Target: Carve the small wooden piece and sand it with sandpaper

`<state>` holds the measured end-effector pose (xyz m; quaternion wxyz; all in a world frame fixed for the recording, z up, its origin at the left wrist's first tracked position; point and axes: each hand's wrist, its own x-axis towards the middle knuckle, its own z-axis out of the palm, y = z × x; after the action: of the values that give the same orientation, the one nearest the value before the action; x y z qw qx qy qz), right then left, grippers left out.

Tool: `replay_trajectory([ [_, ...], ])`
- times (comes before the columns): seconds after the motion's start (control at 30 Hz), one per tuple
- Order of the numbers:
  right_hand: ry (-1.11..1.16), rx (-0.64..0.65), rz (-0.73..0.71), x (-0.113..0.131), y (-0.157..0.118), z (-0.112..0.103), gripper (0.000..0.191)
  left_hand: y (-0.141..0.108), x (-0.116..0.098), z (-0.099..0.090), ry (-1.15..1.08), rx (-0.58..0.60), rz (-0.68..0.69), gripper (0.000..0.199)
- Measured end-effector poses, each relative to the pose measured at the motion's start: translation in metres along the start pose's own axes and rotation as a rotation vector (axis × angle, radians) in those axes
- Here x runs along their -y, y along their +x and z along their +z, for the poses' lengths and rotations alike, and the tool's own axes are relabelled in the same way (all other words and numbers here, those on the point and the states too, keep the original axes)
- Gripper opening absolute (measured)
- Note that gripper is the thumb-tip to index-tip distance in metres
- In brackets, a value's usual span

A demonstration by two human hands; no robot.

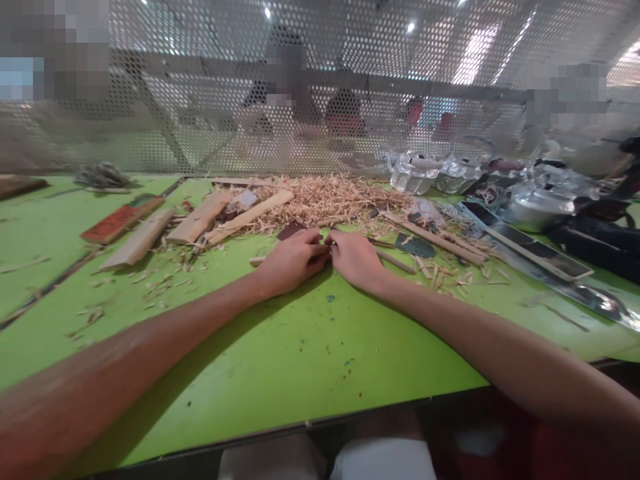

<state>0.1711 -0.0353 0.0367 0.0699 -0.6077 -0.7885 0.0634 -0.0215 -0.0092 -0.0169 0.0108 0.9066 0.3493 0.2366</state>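
Note:
Near the middle of the green table [320, 360], my left hand [293, 262] and my right hand [354, 257] meet with fingertips close together. The fingers of both are curled in a pinch, and what lies between them is too small and hidden to make out. A dark reddish-brown piece [290, 231] shows just behind my left hand. A thin wooden stick [257, 261] pokes out left of that hand. To the right of my right hand lie another stick [396, 261] and a dark green flat piece [416, 245].
Behind my hands, wood shavings [330, 197] are heaped against a perforated metal screen [225, 127]. Flat wooden pieces [137, 240] and a red board [117, 221] lie left. Plastic-wrapped items [540, 200] and a long framed strip [530, 243] lie right. People are behind the screen.

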Motion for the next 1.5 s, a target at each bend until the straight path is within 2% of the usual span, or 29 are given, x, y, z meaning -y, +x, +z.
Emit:
replay_trajectory([
  [0.2, 0.011, 0.01, 0.026, -0.003, 0.008, -0.001, 0.039, 0.0, 0.0, -0.002, -0.023, 0.009, -0.016, 0.036],
  [0.43, 0.001, 0.006, 0.008, 0.0, -0.002, 0.0, 0.041, 0.001, 0.0, -0.001, -0.018, 0.014, 0.012, 0.025],
  [1.03, 0.008, -0.002, -0.008, -0.003, 0.002, 0.002, 0.037, 0.001, 0.002, 0.0, -0.021, -0.003, 0.013, 0.025],
  [1.5, -0.024, -0.018, -0.018, -0.003, -0.001, 0.003, 0.043, 0.0, 0.0, -0.001, -0.041, -0.006, 0.012, 0.024],
])
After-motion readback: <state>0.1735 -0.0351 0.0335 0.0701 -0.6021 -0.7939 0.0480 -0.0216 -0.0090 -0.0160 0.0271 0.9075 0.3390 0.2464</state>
